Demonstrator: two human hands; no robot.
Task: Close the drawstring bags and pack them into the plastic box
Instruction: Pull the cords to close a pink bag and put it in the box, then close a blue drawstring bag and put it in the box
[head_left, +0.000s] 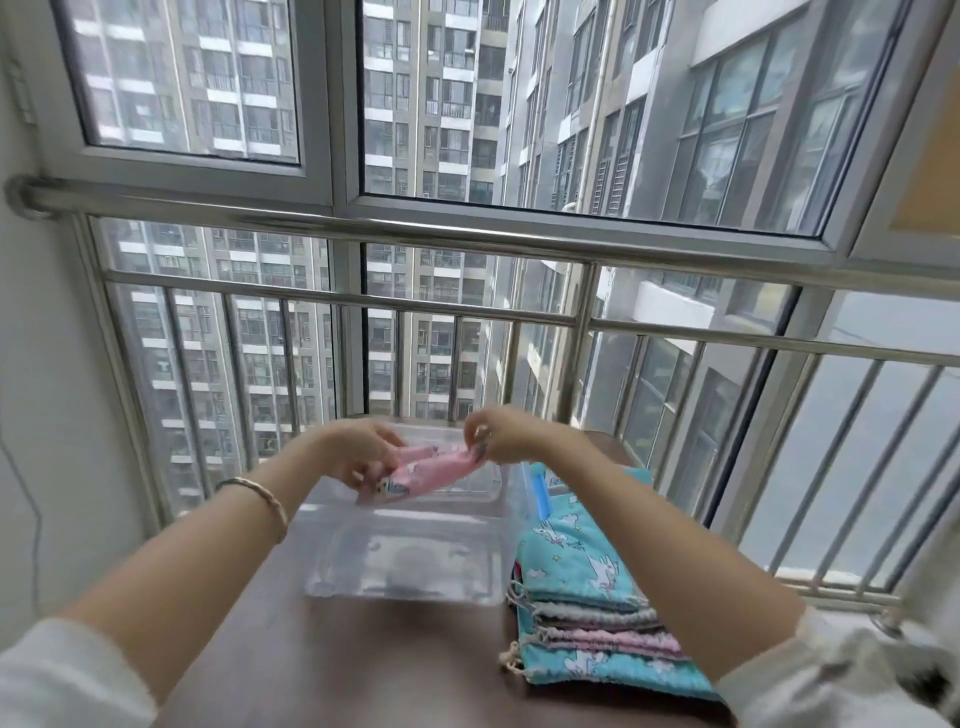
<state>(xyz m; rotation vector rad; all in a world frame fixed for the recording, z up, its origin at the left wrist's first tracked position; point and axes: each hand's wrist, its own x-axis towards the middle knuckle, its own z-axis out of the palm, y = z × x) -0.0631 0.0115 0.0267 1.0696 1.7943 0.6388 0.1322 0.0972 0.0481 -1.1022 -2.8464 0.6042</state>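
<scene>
Centre of frame: the person's left hand (358, 454) and right hand (501, 436) hold one pink drawstring bag (431, 470) between them.

- Left hand: fingers curled round the bag's left end.
- Right hand: fingertips pinch the bag's right end.

The bag is stretched between the hands, slightly higher on the right, above the far part of the clear plastic box (405, 597). Whether the bag touches the box cannot be told.

The box stands open on the brown table (363, 670), below centre. A blue clip (540, 493) sits at the box's right edge.

Just beside the box, at lower right of frame, a stack of drawstring bags (587, 587) lies flat, teal unicorn print uppermost.

A bracelet (260, 501) circles the left wrist. A steel railing (467, 312) crosses the frame behind the table.
</scene>
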